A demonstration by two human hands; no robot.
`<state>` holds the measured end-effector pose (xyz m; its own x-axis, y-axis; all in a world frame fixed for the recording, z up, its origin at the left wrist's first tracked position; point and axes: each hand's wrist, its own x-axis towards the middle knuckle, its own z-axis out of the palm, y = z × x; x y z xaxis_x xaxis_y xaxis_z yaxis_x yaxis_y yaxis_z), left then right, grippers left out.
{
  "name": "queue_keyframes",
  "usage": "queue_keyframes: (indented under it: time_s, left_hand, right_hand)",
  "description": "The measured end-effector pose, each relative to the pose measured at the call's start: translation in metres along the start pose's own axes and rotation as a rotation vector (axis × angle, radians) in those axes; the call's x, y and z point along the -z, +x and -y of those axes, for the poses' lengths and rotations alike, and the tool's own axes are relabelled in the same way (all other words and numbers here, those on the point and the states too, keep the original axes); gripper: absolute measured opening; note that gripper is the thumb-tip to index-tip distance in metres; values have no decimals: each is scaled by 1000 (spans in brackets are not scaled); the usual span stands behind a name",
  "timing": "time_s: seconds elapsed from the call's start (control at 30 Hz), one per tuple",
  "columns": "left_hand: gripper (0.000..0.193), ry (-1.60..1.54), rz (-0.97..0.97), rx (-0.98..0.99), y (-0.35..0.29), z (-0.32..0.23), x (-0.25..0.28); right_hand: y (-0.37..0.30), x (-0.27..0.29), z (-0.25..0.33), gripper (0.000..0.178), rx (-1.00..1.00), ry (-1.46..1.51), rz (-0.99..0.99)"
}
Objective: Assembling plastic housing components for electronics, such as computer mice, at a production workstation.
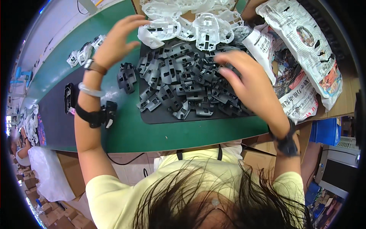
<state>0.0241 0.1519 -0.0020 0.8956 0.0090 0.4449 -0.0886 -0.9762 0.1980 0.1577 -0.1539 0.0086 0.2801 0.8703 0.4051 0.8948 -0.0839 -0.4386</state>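
My left hand [118,42] is raised at the upper left, its fingers spread and thumb apart, with nothing in it. Its fingertips come up to the edge of a white plastic shell [162,28]; whether they touch it, I cannot tell. Over the right side of a pile of dark grey moulded plastic parts [171,70] hovers my right hand [246,72]. Its fingers curve, with a gap between them and the thumb, and no part shows in that gap. A few more dark grey parts [126,78] lie apart, between the pile and my left forearm.
The pile lies on a black mat [164,118] on a green table [183,133]. White shells stack at the back. A cardboard box [345,95] holding printed plastic bags [305,38] stands on the right. Small white parts [84,54] and a black frame [69,98] sit at the left.
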Motion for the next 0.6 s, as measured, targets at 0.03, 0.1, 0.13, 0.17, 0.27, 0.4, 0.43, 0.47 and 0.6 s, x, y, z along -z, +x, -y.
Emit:
queue_keyframes:
  time_s: [0.03,0.1,0.13,0.17,0.27,0.4,0.43,0.47,0.6]
  left_hand:
    - [53,-2,-2,-2,3,-4,-11]
    - [47,174,101,4,6,-3,-23]
    - [47,186,89,14,8,-6,-22]
    - [43,232,54,4,9,-14,-20]
    - [38,151,-77,29,0,-31,-9]
    - [35,-177,-238,164,-9,-80,3]
    - [34,-277,-274,211,-11,-95,7]
    - [34,-395,-230,268,-19,-108,13]
    - [43,-1020,-139,355,-19,-140,-1]
  right_hand:
    - [9,-9,-5,29,37,-107,15]
    - [19,-19,0,40,-109,-254,215]
    - [22,-27,-4,45,-119,-277,259]
    - [27,-31,-8,45,-106,-276,256]
    - [35,-37,-20,31,-201,5,259]
    - [17,-20,-21,22,-109,63,4]
    - [10,-12,-14,22,-106,62,4]
    - [4,-2,-1,18,-205,121,-84]
    - [1,18,33,21,188,468,-547]
